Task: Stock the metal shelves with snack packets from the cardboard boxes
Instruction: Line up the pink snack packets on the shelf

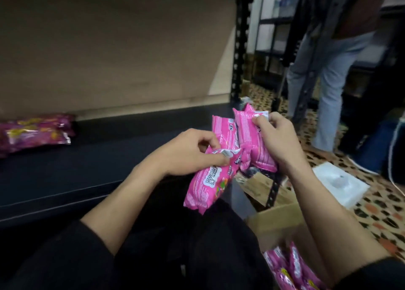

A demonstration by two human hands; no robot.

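My left hand (190, 151) pinches the top end of a pink snack packet (208, 184) that hangs tilted over the front of the dark metal shelf (87, 158). Beside it, my right hand (276, 140) grips another pink packet (252, 140) by its upper corner, with a third pink packet (223, 132) between the two hands; which hand holds that one I cannot tell. Pink packets (37, 132) lie stacked at the shelf's far left. An open cardboard box (282, 226) at lower right holds more pink packets (291, 265).
A black perforated shelf upright (238, 48) stands at the shelf's right end. Beyond it a person in light jeans (324, 77) stands on the patterned floor (383, 213). A white flat object (341, 184) lies on the floor near a dark blue bag (377, 149).
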